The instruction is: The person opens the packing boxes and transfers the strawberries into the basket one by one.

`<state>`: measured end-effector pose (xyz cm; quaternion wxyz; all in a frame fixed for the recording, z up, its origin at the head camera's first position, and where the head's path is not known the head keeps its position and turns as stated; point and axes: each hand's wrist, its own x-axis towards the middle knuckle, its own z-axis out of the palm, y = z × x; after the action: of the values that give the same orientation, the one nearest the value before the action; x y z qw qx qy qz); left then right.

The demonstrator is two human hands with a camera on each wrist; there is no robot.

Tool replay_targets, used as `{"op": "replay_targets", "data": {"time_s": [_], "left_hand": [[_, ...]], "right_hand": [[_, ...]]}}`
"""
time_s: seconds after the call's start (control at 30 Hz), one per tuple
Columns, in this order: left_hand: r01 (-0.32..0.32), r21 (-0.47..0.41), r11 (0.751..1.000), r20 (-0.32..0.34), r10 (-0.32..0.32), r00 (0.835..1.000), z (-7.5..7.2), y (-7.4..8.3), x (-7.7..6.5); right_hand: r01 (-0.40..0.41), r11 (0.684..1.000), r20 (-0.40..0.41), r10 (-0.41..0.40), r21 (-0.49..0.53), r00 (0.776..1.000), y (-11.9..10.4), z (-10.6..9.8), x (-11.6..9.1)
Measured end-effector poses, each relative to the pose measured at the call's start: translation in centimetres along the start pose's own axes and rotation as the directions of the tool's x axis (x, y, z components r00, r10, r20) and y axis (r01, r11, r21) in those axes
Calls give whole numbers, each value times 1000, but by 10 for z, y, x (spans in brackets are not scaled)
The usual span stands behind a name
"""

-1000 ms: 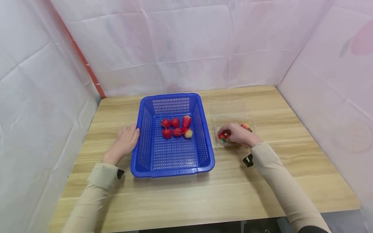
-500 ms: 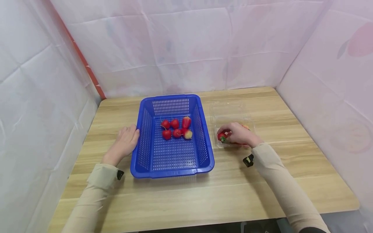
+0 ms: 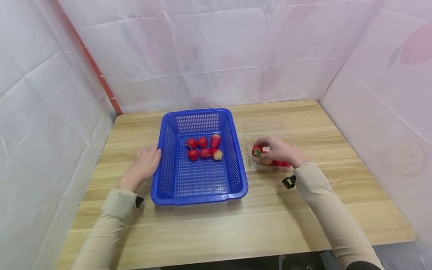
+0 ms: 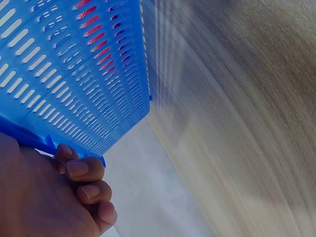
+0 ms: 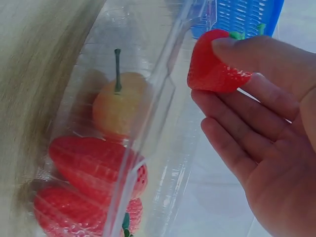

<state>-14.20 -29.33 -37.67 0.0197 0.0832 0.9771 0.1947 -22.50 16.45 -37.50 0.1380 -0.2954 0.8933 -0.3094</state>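
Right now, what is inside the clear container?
The clear container holds a yellowish stemmed fruit and at least two strawberries; the right hand covers part from above, so others may be hidden.

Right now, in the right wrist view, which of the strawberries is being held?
The strawberry pinched in the right hand; the other strawberries there lie in the clear container, touched by no hand.

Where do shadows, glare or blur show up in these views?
Head view: a soft shadow on the wooden table beside the right sleeve; left wrist view: table grain smeared, left hand dim; right wrist view: pale reflections streaking the clear plastic container, tiny glints on the held strawberry.
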Motion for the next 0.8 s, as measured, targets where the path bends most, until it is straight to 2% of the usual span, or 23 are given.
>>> {"op": "replay_targets", "data": {"time_s": [0.23, 0.6, 0.8], "left_hand": [[7, -8, 1000, 10, -7, 1000, -1, 1, -1], [11, -12, 1000, 22, -11, 1000, 1, 0, -1], [21, -18, 1000, 30, -20, 999, 0, -1, 1]], "right_hand": [[6, 1000, -57, -4, 26, 998, -12, -3, 3], [46, 997, -121, -54, -63, 991, -55, -11, 5], [46, 999, -136, -48, -20, 990, -75, -10, 12]]}}
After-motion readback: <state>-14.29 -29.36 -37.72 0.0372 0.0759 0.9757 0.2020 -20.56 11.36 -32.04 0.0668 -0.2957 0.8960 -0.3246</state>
